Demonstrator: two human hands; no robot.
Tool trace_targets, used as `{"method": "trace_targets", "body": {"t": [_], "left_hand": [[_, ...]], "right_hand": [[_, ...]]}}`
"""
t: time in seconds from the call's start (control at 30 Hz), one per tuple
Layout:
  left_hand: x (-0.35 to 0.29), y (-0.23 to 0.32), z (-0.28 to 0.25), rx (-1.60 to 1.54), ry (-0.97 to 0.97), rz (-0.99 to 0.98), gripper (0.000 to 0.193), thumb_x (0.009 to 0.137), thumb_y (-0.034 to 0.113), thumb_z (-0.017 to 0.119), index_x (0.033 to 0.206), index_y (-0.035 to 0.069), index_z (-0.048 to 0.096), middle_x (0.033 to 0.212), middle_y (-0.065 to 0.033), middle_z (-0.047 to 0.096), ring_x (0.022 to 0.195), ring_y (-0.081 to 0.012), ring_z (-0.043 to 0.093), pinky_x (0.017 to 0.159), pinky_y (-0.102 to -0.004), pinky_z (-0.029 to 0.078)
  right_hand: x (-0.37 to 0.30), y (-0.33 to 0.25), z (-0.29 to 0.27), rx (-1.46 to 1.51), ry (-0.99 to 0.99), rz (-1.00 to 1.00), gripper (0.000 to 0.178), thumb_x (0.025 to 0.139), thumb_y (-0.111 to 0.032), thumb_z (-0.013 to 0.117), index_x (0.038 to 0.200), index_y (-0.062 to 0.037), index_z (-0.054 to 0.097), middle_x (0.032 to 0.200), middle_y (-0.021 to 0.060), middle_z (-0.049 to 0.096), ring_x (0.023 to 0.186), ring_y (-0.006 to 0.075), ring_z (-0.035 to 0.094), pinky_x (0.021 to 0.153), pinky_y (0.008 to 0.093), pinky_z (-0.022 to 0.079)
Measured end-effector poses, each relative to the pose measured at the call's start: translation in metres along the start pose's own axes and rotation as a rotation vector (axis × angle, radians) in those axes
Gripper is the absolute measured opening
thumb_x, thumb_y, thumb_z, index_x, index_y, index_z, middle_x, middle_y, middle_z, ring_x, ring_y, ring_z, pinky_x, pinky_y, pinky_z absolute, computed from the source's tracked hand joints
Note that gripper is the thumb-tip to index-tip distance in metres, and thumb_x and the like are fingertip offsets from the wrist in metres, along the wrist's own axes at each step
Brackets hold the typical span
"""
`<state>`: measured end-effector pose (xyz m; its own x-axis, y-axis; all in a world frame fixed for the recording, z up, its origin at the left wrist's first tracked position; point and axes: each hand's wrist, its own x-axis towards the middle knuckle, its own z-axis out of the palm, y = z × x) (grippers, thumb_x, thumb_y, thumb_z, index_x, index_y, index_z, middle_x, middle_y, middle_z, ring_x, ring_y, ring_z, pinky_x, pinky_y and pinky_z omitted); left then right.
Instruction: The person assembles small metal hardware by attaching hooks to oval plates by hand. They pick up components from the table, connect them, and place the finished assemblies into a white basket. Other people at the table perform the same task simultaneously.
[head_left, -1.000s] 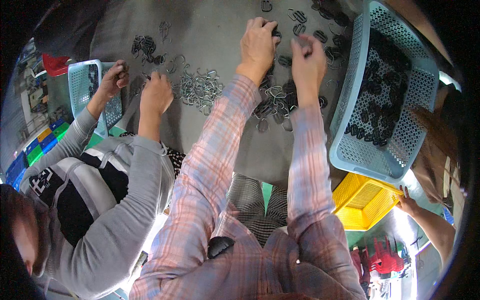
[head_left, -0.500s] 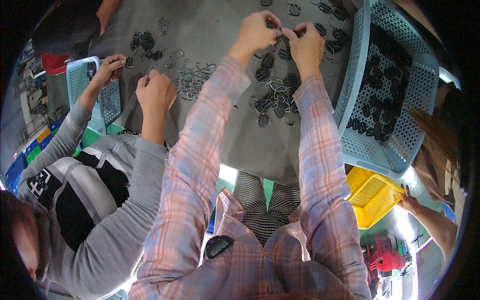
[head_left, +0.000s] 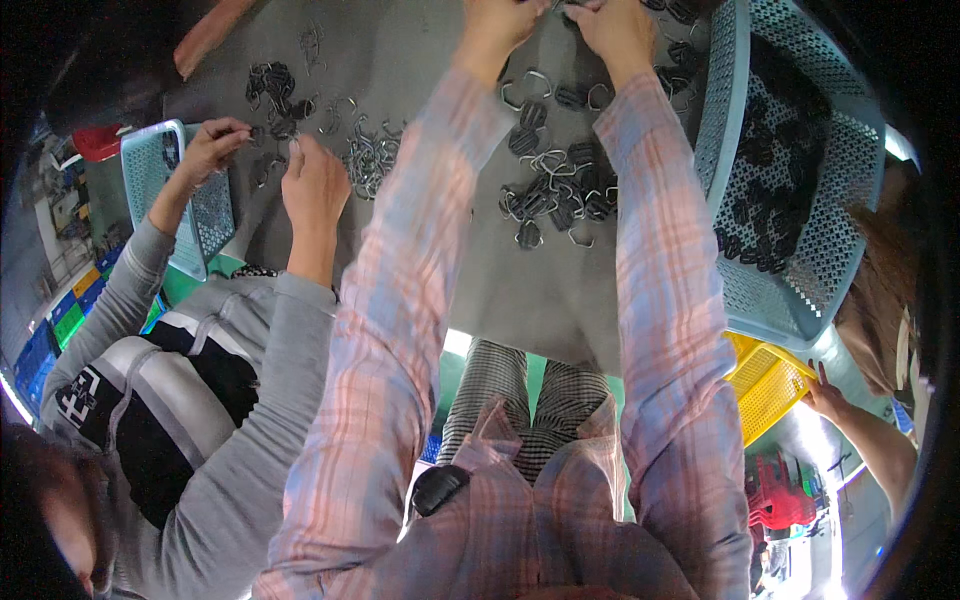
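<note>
At the top edge of the view, my left hand (head_left: 500, 30) and my right hand (head_left: 615, 32) are close together, fingertips pinched. The frame edge cuts off part of the fingers, and whatever they grip is too small and dark to make out. Between my forearms lies a loose pile of black plastic buckles (head_left: 560, 200) mixed with bent metal wire hooks (head_left: 545, 160). More wire hooks (head_left: 372, 158) form a heap left of my left sleeve.
A blue perforated basket (head_left: 728, 90) holding many black buckles (head_left: 765, 170) stands at the right, above a yellow basket (head_left: 775, 385) touched by another person's hand (head_left: 828, 398). At left, a co-worker's hands (head_left: 318, 185) work near a smaller blue basket (head_left: 150, 190) and black pieces (head_left: 272, 85).
Both my hands have moved farther away, up to the frame's top edge, still close together and pinching. The co-worker's hands at left have shifted slightly.
</note>
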<state>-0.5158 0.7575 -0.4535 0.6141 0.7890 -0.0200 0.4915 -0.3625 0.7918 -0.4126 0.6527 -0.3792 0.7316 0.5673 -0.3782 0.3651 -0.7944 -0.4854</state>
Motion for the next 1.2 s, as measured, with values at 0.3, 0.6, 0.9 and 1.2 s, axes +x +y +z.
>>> {"method": "trace_targets", "body": {"t": [0.3,0.6,0.9,1.2], "left_hand": [[-0.111,-0.004,-0.075,-0.609,0.105,-0.409,0.042,0.075,0.03,0.071,0.101,0.0,0.06,0.084,-0.0098,0.06,0.073,-0.019,0.058,0.062,-0.0304,0.048],[-0.108,0.007,-0.067,0.011,-0.091,-0.208,0.036,0.071,0.029,0.073,0.091,0.002,0.063,0.073,-0.0075,0.061,0.065,-0.0181,0.059,0.059,-0.0302,0.046],[-0.153,0.02,-0.074,-0.6,-0.152,-0.425,0.031,0.071,0.017,0.071,0.098,0.005,0.064,0.072,-0.0059,0.058,0.067,-0.0168,0.057,0.06,-0.03,0.045],[-0.151,0.044,-0.034,0.107,-0.081,-0.262,0.024,0.064,0.02,0.075,0.076,0.004,0.064,0.07,-0.0105,0.062,0.07,-0.0237,0.062,0.062,-0.0356,0.048]], "right_hand": [[-0.11,-0.005,-0.001,1.925,-0.209,0.096,0.034,0.088,-0.022,0.056,0.113,0.0001,0.052,0.075,0.0021,0.047,0.057,0.0093,0.042,0.043,0.0234,0.031],[-0.093,0.04,0.034,-0.011,0.068,-0.246,0.036,0.07,-0.028,0.074,0.097,-0.0075,0.061,0.081,0.0175,0.065,0.079,0.0382,0.063,0.066,0.046,0.048],[-0.149,0.056,0.009,1.392,-0.378,0.107,0.022,0.078,-0.02,0.068,0.092,-0.0043,0.062,0.068,0.0016,0.06,0.064,0.0114,0.057,0.04,0.0172,0.03],[-0.153,0.072,0.031,0.038,0.121,-0.117,0.023,0.072,-0.021,0.072,0.09,-0.0119,0.061,0.071,0.0132,0.062,0.069,0.032,0.06,0.06,0.0399,0.046]]}}
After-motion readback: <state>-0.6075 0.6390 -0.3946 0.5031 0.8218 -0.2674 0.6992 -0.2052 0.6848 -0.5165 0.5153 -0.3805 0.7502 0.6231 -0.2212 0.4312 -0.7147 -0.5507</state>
